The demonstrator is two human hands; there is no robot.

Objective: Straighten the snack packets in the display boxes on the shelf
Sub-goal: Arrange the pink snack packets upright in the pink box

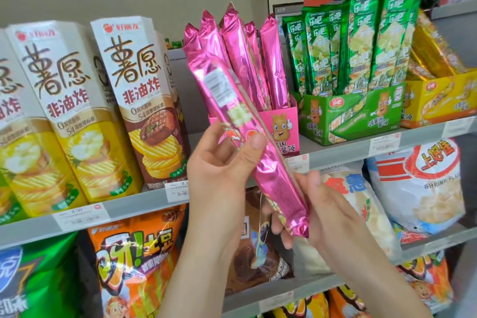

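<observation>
Mid-straightening, 1 pink packet hung tilted before its pink display box, pinched by the left hand, right hand fingers curled beneath; next it probably needed standing upright inside.

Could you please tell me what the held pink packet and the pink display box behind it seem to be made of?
The pink packet looks like thin metallised plastic film, glossy: mirror-like glints, crinkles and a crimped end. The pink display box looks like printed cardboard, smooth with little shine: flat stiff panels and straight edges.
</observation>
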